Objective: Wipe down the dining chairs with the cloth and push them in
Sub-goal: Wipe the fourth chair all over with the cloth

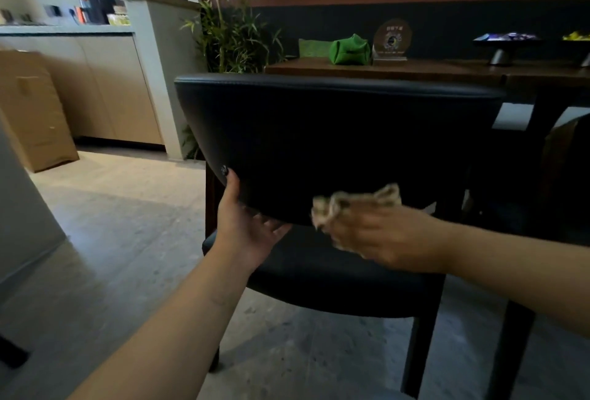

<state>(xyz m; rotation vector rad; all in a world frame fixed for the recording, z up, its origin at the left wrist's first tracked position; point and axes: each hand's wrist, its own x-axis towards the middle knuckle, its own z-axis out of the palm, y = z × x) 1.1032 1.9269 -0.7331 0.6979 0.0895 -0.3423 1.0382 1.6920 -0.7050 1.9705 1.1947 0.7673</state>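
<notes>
Wiping was under way on the back of the black dining chair (pixel 335 144): the person's right hand (pixel 388 240) had its fingers curled round a bunched patterned cloth (pixel 354 201), pressed against the lower edge of the backrest, blurred, so probably mid-stroke. Just left of that grip, the left hand (pixel 247 224) cupped the underside of the same backrest edge, thumb up on the outer face, fingers tucked beneath, steadying the chair. Below both hands sat the seat (pixel 319 275); beyond the grip, past the top of the backrest, stood the wooden table (pixel 399 69), with a green pouch (pixel 349 49) and a round plaque (pixel 392 38) on it. To do the step well, the cloth probably needed flattening out, since bunched it covered little; strokes should overlap along the curved back and into the seam under the edge. The steadying hand likely had to shift aside so its patch got wiped. The chair looked not fully pushed in yet.
</notes>
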